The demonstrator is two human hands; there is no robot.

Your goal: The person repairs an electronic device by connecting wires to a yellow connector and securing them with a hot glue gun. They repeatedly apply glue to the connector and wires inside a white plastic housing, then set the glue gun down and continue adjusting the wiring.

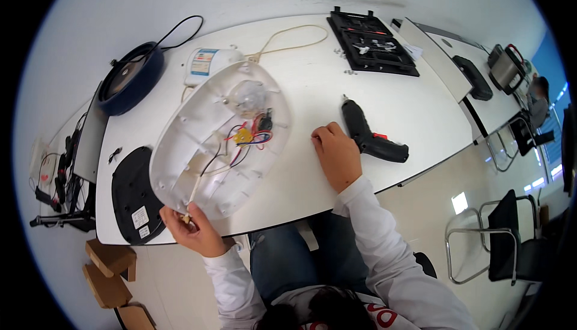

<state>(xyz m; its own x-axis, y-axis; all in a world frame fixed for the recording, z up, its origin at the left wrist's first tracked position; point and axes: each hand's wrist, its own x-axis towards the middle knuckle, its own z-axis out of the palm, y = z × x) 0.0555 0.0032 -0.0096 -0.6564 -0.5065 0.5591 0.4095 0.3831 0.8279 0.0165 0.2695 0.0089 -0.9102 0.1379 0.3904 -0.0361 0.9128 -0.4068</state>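
Note:
A white plastic housing (pixel 176 156) lies tilted toward the left, open side up, with a clear round part (pixel 247 98), a yellow component (pixel 243 137) and coloured wires inside. My left hand (pixel 195 231) is closed at its near end on a pale cable (pixel 195 189) with a small brass-coloured end. My right hand (pixel 336 156) rests on the tabletop right of the housing, fingers curled; what is under them is hidden. A black powered screwdriver (pixel 360 127) with a red switch lies just beside it. A black oval plate (pixel 129 186) lies partly behind the housing.
A navy round device (pixel 138 90) and white container (pixel 204 66) are at back left, an open black tool case (pixel 372 42) and small screws at back right. A neighbouring desk holds a kettle (pixel 505 66); a seated person (pixel 537 108) is beyond. Cardboard boxes (pixel 105 288) lie lower left.

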